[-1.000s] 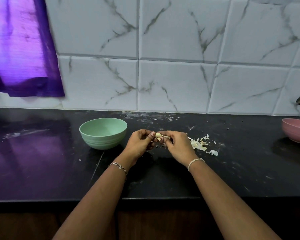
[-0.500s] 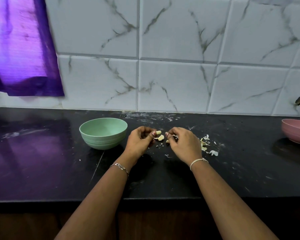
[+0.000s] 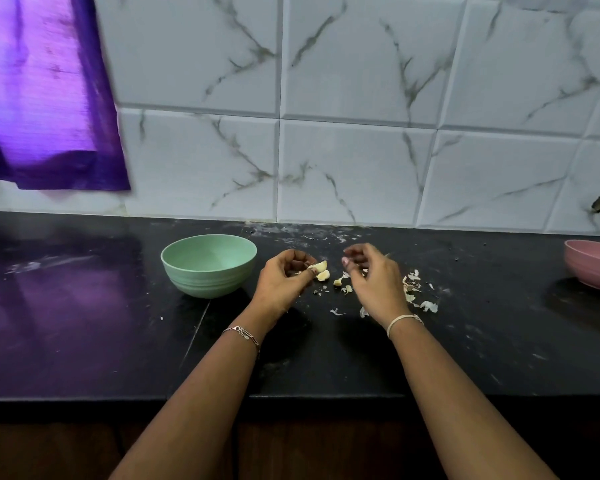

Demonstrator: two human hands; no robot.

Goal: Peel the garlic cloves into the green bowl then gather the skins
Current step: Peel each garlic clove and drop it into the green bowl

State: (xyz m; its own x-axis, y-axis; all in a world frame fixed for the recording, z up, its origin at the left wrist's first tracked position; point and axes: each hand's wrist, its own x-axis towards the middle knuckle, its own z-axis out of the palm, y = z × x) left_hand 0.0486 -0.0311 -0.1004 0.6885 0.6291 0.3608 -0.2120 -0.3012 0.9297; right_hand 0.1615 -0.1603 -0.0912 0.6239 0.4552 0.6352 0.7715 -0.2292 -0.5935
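- Garlic clove [image 3: 321, 266] is pinched at the fingertips of my left hand [image 3: 284, 277], just above the surface [image 3: 84, 323]. The green bowl [image 3: 205, 282] stands close by at the hand's 9 o'clock.
- At the clove's 3 o'clock, a little apart, hovers my right hand [image 3: 374, 284] with its fingers curled. I cannot tell whether it pinches a scrap of skin.
- The clove's long axis seems to run from 7 to 1 o'clock, tip away from me. It is small in view, so confidence is low.
- Step, as I read it: stripping the remaining skin. I'd hold the blunt end firm with the left, work a right nail under a loose edge, and pull along the axis, not across it.
- Only the bare clove should go in the bowl, with no flakes.
- Skins [image 3: 426, 305] lie scattered at 3 to 4 o'clock of the right hand, and loose bits [image 3: 338, 281] lie between the hands. Gathering them is not yet begun.
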